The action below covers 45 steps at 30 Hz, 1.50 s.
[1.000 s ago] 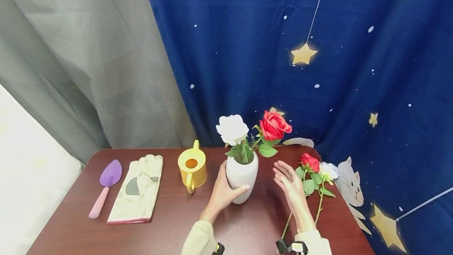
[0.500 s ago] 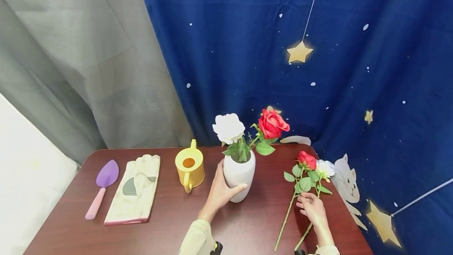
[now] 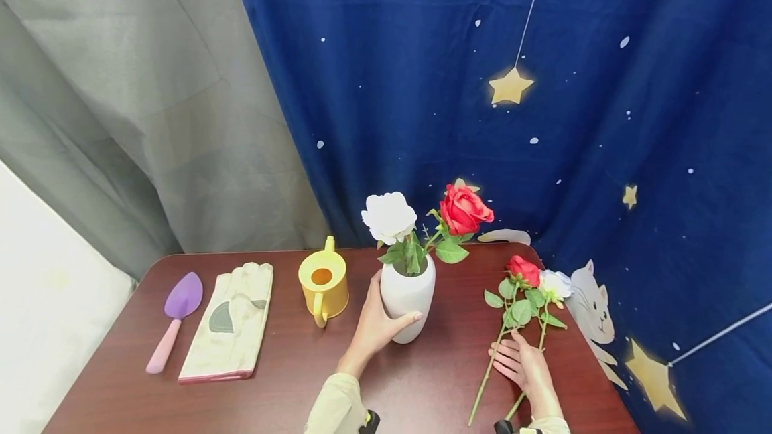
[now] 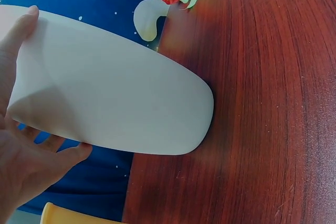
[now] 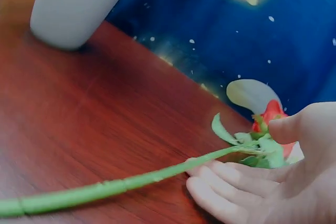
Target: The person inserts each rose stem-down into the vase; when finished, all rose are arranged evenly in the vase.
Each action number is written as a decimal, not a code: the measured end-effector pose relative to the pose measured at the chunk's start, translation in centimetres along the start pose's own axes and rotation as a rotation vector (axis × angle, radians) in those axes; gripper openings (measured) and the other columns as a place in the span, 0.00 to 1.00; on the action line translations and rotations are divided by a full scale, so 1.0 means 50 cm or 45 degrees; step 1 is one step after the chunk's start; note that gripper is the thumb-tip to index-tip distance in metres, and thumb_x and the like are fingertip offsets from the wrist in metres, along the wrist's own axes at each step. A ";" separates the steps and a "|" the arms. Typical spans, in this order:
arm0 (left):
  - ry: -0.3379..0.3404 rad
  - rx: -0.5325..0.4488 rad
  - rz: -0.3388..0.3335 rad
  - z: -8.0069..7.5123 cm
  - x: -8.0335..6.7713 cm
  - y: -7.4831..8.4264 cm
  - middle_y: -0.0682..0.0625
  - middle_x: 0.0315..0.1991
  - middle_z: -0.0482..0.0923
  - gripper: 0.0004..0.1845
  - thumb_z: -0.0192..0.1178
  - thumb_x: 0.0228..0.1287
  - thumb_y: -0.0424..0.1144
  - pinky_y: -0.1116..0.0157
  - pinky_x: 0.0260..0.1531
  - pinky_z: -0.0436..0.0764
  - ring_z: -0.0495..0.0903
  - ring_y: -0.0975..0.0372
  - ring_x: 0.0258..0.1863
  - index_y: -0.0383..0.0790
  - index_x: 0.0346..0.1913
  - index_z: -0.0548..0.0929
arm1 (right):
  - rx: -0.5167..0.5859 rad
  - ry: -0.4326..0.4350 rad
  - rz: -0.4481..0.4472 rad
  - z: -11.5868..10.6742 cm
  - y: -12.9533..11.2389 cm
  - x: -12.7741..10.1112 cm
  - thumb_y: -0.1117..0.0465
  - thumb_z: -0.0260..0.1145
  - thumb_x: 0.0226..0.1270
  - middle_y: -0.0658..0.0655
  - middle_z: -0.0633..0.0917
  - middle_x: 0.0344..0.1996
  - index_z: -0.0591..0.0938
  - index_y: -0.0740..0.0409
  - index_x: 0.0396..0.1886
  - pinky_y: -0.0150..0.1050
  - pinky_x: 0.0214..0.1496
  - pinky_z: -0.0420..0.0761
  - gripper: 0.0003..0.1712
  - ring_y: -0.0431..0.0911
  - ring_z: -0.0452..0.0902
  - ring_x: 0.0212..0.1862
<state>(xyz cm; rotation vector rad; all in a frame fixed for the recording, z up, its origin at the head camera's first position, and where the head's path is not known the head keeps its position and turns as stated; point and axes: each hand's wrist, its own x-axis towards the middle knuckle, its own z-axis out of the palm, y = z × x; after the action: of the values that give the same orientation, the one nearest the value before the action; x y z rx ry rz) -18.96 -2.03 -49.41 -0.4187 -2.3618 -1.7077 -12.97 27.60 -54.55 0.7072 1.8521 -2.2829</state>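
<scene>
My left hand (image 3: 376, 327) curls around the smooth, rounded white vase (image 3: 407, 298), which stands on the glossy reddish wood-grain desk (image 3: 289, 380) with a white and a red rose in it. My right hand (image 3: 522, 364) lies with fingers (image 5: 226, 179) straight under the ridged green stem of the red rose (image 3: 523, 270) lying flat beside a white rose (image 3: 556, 283); my wrist is cut off at the edge.

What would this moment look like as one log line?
left hand: grips white vase | right hand: fingers under red rose stem | table
</scene>
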 end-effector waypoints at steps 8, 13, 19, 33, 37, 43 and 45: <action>-0.004 -0.004 0.001 0.001 0.001 0.001 0.53 0.60 0.65 0.56 0.76 0.36 0.54 0.54 0.52 0.69 0.69 0.61 0.55 0.50 0.69 0.55 | 0.251 -0.098 -0.003 -0.004 0.032 0.011 0.61 0.46 0.74 0.60 0.82 0.42 0.66 0.75 0.56 0.44 0.51 0.75 0.20 0.47 0.81 0.43; -0.007 0.008 -0.012 0.001 0.000 0.000 0.53 0.60 0.65 0.56 0.76 0.36 0.54 0.55 0.52 0.69 0.69 0.61 0.55 0.50 0.69 0.54 | 0.383 -0.174 -0.014 -0.008 0.033 0.013 0.69 0.44 0.73 0.56 0.82 0.40 0.80 0.60 0.43 0.41 0.53 0.74 0.16 0.43 0.80 0.43; 0.007 0.005 -0.018 -0.003 0.000 0.002 0.52 0.59 0.66 0.56 0.77 0.35 0.53 0.54 0.52 0.69 0.69 0.61 0.54 0.49 0.68 0.55 | 0.507 -0.303 -0.017 -0.014 0.031 0.018 0.69 0.43 0.74 0.51 0.81 0.40 0.83 0.50 0.38 0.37 0.55 0.72 0.21 0.41 0.78 0.46; -0.005 0.024 -0.008 -0.002 0.003 0.001 0.52 0.60 0.65 0.55 0.76 0.37 0.54 0.54 0.51 0.70 0.69 0.60 0.55 0.50 0.69 0.54 | 0.669 -0.787 -0.169 -0.023 0.027 0.027 0.72 0.35 0.74 0.54 0.83 0.45 0.82 0.57 0.48 0.36 0.57 0.70 0.27 0.43 0.77 0.51; -0.007 0.020 0.000 -0.001 0.002 0.000 0.52 0.60 0.66 0.55 0.76 0.37 0.54 0.53 0.51 0.70 0.69 0.60 0.54 0.49 0.69 0.54 | 0.716 -0.868 -0.223 -0.019 0.016 0.026 0.74 0.32 0.74 0.56 0.82 0.47 0.81 0.60 0.49 0.36 0.58 0.69 0.29 0.45 0.76 0.52; -0.009 0.014 -0.012 -0.002 0.002 0.000 0.53 0.60 0.65 0.55 0.76 0.37 0.55 0.54 0.52 0.70 0.69 0.61 0.55 0.49 0.69 0.55 | 0.678 -0.867 -0.326 -0.001 -0.015 0.022 0.76 0.33 0.72 0.57 0.83 0.44 0.82 0.61 0.48 0.36 0.55 0.71 0.28 0.45 0.78 0.50; -0.012 0.013 -0.020 -0.001 0.002 0.001 0.53 0.60 0.65 0.56 0.76 0.36 0.55 0.55 0.52 0.69 0.69 0.61 0.55 0.49 0.69 0.55 | 0.682 -0.879 -0.364 0.006 -0.026 0.020 0.77 0.33 0.72 0.58 0.84 0.43 0.81 0.62 0.48 0.37 0.55 0.72 0.28 0.46 0.79 0.49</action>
<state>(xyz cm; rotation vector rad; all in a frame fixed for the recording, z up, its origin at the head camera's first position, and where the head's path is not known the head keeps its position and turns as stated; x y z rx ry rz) -19.05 -2.07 -49.33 -0.4082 -2.3855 -1.7035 -14.41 27.84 -53.74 -0.3290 1.0862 -2.7301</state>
